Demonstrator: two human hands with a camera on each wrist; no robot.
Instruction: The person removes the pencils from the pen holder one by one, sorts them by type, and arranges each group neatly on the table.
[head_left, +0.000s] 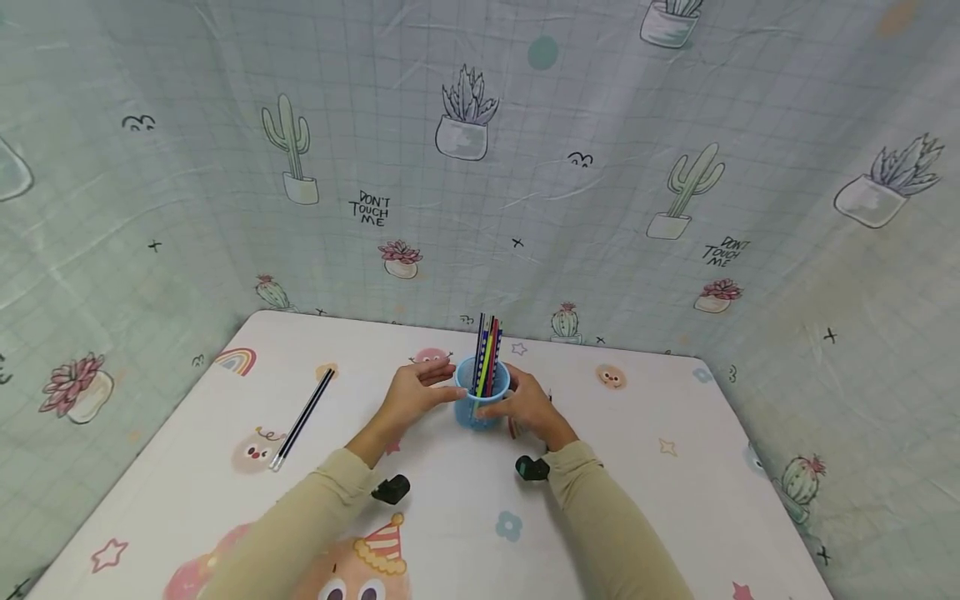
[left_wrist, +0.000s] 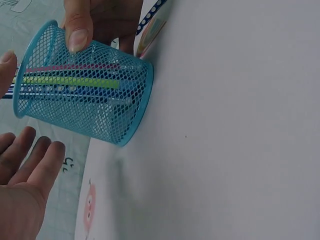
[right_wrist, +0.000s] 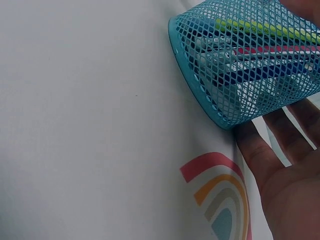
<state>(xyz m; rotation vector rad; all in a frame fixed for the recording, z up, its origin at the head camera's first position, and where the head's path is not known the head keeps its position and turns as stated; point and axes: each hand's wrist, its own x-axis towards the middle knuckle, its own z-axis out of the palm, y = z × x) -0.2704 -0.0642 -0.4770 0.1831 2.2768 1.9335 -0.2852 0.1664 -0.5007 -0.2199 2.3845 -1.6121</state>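
A light-blue mesh pencil cup (head_left: 474, 414) stands upright near the middle of the table, holding several pencils (head_left: 487, 358) in dark, red and yellow-green colours. From its right side my right hand (head_left: 529, 406) grips it, the thumb (left_wrist: 79, 30) pressed on the mesh and the other fingers around the far side. My left hand (head_left: 411, 395) is at the cup's left, its fingers extended and apart from the mesh in the left wrist view. The left thumb is close to the rim; whether it touches, I cannot tell. Whether the base rests on the table is unclear.
Two dark pencils (head_left: 302, 421) lie side by side on the left of the white patterned table (head_left: 450, 517). A dotted pencil (left_wrist: 150, 17) lies beyond the cup in the left wrist view. Cactus-print cloth (head_left: 525, 200) hangs behind the table and at both sides.
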